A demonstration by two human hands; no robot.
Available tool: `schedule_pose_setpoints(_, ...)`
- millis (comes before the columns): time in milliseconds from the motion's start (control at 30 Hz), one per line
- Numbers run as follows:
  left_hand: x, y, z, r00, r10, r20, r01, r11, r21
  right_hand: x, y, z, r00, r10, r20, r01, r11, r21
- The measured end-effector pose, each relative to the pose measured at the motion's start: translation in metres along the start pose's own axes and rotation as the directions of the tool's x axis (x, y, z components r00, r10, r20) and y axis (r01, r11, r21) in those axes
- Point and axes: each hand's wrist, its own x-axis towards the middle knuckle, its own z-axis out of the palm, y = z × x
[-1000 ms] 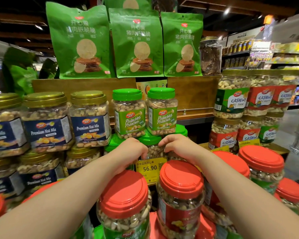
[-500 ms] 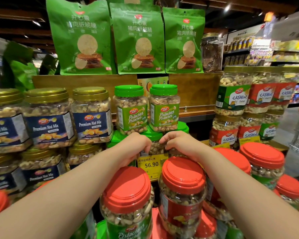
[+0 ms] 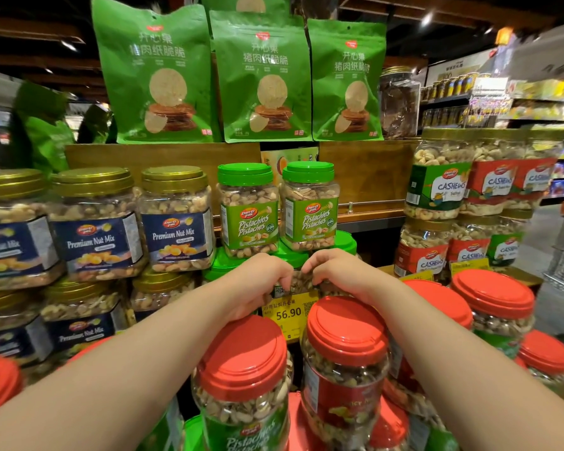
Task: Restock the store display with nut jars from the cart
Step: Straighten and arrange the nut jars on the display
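crowding red-lidded jars (image 3: 347, 333) front both hands (image 3: 302, 281), fingers curled round a pistachio jar (image 3: 298, 281).

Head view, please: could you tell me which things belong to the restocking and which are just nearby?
In the job:
- left hand
- right hand
- pistachio jar gripped between both
- red-lidded jars in front

Nearby:
- green snack bags
- nut mix jars
- cashew jars
- price tag

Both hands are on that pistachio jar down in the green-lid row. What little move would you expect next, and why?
Probably a small push to seat the jar squarely in its row. The left hand and right hand both curl round it from either side, just above the yellow price tag. It sits low among other green lids, under two stacked pistachio jars, so letting go likely follows once it is settled.
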Motion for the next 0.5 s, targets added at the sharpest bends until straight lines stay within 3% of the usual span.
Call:
schedule_pose_setpoints(333, 0.013, 0.001, 0.003, 0.992, -0.043, -0.119, 0.035, 0.997, -0.068, -0.006, -0.003, -0.002, 0.993, -0.064, -0.097, 0.056, 0.995, -0.082)
schedule_pose_setpoints(500, 0.02, -0.004, 0.009, 0.991, -0.048, -0.123, 0.04, 0.997, -0.071, -0.01, -0.008, 0.0, 0.999, -0.053, -0.007, 0.052, 0.992, -0.117)
